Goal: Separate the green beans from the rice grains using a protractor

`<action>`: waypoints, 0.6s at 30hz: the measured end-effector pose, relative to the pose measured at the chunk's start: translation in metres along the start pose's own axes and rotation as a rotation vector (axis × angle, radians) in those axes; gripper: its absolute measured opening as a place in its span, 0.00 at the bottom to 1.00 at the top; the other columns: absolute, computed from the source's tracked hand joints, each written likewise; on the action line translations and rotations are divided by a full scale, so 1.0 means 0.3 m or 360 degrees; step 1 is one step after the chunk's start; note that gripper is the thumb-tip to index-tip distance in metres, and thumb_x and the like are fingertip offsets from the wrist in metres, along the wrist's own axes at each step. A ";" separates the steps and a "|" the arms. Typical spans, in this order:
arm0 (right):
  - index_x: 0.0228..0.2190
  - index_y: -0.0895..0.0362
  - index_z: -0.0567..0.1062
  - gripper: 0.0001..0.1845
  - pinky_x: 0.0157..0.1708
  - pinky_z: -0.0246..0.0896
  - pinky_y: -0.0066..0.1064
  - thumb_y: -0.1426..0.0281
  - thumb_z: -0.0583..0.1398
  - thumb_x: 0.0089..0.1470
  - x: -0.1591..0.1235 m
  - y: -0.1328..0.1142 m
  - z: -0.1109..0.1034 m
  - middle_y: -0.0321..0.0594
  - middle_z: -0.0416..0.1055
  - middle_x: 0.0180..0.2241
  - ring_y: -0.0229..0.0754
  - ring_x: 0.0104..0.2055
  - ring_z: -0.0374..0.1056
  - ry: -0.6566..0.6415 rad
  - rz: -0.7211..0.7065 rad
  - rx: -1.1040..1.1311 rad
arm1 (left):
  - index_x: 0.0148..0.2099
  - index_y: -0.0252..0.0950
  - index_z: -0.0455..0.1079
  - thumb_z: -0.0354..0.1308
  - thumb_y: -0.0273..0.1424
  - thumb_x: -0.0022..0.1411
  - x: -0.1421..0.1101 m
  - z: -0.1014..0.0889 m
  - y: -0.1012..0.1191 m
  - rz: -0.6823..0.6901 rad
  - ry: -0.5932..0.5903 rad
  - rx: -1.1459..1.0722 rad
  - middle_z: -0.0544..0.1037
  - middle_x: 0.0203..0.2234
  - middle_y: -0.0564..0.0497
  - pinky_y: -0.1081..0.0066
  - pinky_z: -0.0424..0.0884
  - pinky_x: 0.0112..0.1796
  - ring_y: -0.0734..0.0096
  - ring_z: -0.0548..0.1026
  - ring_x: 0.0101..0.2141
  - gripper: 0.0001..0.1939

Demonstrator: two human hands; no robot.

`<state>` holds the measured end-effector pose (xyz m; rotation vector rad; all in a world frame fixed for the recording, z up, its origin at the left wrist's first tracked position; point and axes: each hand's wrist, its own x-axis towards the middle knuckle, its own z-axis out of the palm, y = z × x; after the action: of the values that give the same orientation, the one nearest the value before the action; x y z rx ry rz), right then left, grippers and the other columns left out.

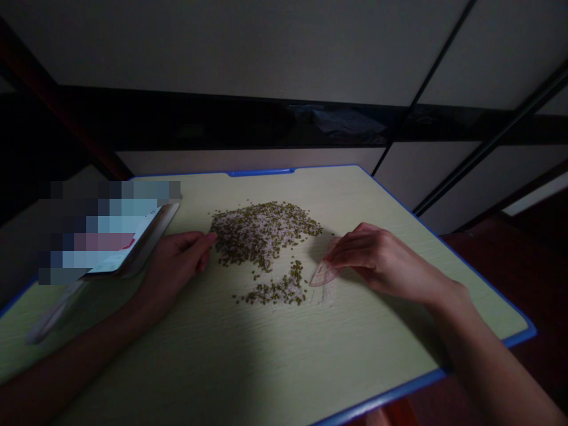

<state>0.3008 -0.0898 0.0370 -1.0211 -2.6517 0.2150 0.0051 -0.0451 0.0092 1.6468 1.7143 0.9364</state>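
Dim room, pale panels (244, 47) behind; blue-edged tabletop (222, 373) in front. Mixed pile (266, 228) of green beans + pale grains sits approx. mid-tabletop; small batch (279, 290) of same lies just on the near side. Step in hand, my read: working small lots w/ a flat edge. Next move prob. calls for edge low + light pressure, as loose beans may roll. R hand (384, 257) beside batch: grip narrow, thumb + fingers pinching a clear fan-shaped piece (325, 272) w/ pinkish marks; can't tell if it touches beans. L hand (180, 257) by pile's L edge: grip curled closed, nothing visible in it. Screen device (137, 234), part pixelated, farther L.
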 end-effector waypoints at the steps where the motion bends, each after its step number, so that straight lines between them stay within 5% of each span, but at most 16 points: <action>1: 0.34 0.55 0.77 0.18 0.40 0.57 0.36 0.83 0.52 0.51 0.001 -0.001 0.000 0.38 0.75 0.35 0.40 0.38 0.70 -0.0003 -0.0013 -0.0001 | 0.12 0.39 0.55 0.49 0.43 0.52 0.000 0.000 0.001 -0.0003 -0.0003 -0.0009 0.57 0.07 0.60 0.74 0.53 0.19 0.78 0.56 0.14 0.21; 18: 0.32 0.55 0.77 0.17 0.37 0.56 0.36 0.82 0.52 0.48 0.009 -0.002 0.020 0.39 0.74 0.30 0.42 0.36 0.69 0.0090 0.0032 -0.0006 | 0.12 0.39 0.56 0.50 0.42 0.51 0.005 0.001 -0.012 0.0064 0.0011 -0.0020 0.58 0.07 0.60 0.74 0.53 0.20 0.79 0.56 0.14 0.21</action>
<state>0.2967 -0.0886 0.0320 -1.0403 -2.5928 0.1827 0.0031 -0.0434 0.0064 1.6775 1.6823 0.9712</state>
